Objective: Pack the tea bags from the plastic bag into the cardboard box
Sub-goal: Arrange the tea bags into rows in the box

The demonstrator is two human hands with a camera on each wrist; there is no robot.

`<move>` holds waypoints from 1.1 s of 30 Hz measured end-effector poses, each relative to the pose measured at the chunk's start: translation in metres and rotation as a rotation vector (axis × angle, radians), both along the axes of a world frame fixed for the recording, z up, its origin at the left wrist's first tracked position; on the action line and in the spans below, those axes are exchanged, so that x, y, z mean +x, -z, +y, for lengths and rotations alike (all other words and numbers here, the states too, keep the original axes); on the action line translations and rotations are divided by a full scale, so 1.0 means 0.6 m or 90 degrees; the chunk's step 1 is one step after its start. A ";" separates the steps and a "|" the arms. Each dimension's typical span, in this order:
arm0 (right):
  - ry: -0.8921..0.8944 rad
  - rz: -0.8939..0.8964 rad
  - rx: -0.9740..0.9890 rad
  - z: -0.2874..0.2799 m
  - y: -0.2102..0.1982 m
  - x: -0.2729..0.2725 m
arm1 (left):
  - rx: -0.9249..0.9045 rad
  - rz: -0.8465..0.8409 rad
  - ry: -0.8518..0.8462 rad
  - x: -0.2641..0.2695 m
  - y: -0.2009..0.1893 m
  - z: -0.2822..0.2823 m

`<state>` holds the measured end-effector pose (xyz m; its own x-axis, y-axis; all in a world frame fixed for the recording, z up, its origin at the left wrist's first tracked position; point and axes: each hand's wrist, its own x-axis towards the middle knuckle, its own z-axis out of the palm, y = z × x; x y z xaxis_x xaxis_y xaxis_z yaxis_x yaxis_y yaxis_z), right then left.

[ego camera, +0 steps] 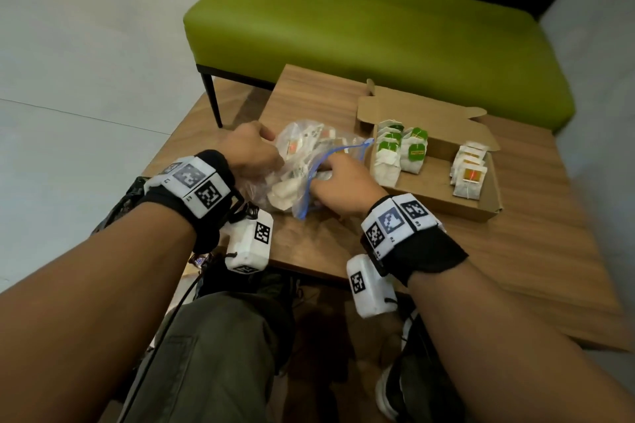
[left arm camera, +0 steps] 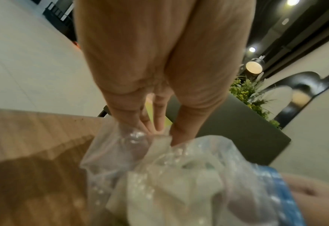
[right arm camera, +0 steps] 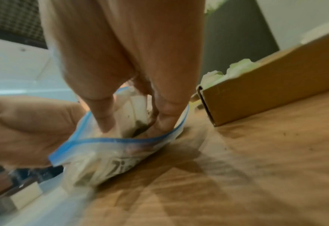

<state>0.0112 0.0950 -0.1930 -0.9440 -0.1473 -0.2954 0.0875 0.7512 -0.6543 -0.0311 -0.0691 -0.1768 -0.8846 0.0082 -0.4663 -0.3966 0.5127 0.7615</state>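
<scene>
From the head view, a low wooden table with brown grain (ego camera: 498, 251) stands on a pale grey floor (ego camera: 68, 79), with a green upholstered bench on black legs (ego camera: 360, 27) right behind it. A clear plastic zip bag with a blue seal strip (ego camera: 302, 148) lies on the table's near left part, just beside an open shallow brown cardboard box (ego camera: 433, 182) holding rows of white tea bags with green and orange tags (ego camera: 412, 154). The left hand (ego camera: 251, 151) grips the bag's far side; the right hand (ego camera: 340, 178) reaches into its mouth.

The left wrist view shows curled fingers (left arm camera: 159, 110) pinching crumpled plastic, with ceiling lamps and a leafy plant behind.

In the right wrist view, the fingers (right arm camera: 167, 116) are inside the blue-edged opening among the tea bags; whether they pinch one, I cannot tell.
</scene>
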 end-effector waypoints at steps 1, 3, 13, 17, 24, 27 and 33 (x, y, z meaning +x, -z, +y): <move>0.008 -0.015 -0.020 -0.001 0.002 -0.002 | 0.031 -0.006 -0.005 0.001 0.001 -0.001; 0.012 -0.033 -0.060 -0.002 0.006 -0.003 | 0.082 -0.009 -0.028 0.001 0.007 -0.006; 0.110 -0.058 -0.044 -0.020 0.010 -0.004 | 0.161 -0.005 -0.138 -0.009 0.019 0.017; 0.209 -0.031 -0.108 -0.004 0.004 -0.003 | 0.166 -0.011 -0.187 -0.021 0.020 0.015; 0.296 -0.044 -0.243 0.001 0.010 -0.006 | 0.097 -0.031 -0.136 -0.018 0.020 0.009; 0.294 -0.041 -0.234 -0.002 0.022 -0.008 | -0.018 -0.049 -0.004 -0.005 0.000 0.009; 0.171 -0.143 -0.325 -0.004 0.015 0.005 | 0.008 -0.100 0.031 0.012 -0.009 0.015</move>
